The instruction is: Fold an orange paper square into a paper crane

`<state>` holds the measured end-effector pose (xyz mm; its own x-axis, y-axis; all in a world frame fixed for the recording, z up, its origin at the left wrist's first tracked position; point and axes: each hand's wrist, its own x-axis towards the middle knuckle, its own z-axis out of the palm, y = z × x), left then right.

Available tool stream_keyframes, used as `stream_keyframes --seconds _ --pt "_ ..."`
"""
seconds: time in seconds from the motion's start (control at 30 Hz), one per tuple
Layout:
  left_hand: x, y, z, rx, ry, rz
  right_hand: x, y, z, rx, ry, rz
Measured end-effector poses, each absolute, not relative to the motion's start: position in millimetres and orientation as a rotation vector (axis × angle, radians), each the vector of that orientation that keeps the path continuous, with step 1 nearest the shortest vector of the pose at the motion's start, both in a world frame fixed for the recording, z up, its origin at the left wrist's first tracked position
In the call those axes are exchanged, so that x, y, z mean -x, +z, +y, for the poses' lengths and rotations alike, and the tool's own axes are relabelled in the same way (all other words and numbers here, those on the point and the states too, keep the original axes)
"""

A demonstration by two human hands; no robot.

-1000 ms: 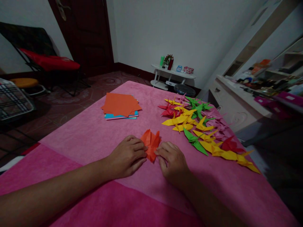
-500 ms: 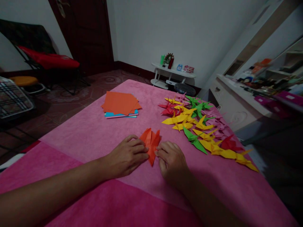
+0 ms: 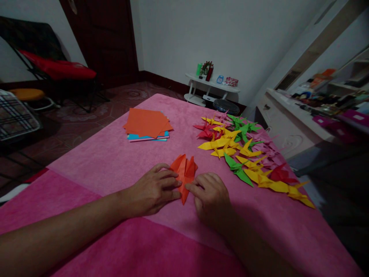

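An orange piece of folded origami paper (image 3: 183, 175) lies on the pink tablecloth in front of me, its narrow point towards me and its wider flaps spread at the far end. My left hand (image 3: 157, 188) rests along its left side, fingers bent together and fingertips gripping that edge against the table. From the right, my right hand (image 3: 212, 196) is closed, with the index fingertip pressed on the lower right edge of the paper. Its thumb is tucked below the index finger, and the other fingers are curled.
Beyond my left hand sits a stack of orange square sheets (image 3: 147, 122) over blue and pink ones. Several folded paper cranes (image 3: 219, 144) in yellow, green, red and pink cover the table's right side. A pink cloth (image 3: 95, 169) covers the table.
My right index finger has moved left onto the lower part of the orange paper and presses it. The right flap sits slightly differently. My left hand stays on the left edge.
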<state>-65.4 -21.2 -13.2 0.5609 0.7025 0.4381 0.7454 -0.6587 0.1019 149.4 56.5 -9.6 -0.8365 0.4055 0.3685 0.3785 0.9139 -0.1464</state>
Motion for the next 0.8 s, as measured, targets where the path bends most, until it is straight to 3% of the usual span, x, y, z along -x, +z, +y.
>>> stream_keyframes --seconds 0.5,0.8 --pt "70 -18 -26 2.779 -0.653 -1.262 -161 -13 49 0.403 0.141 -2.731" --pt "60 -4 -24 2.789 -0.747 -1.356 -155 -12 47 0.426 0.347 -2.668"
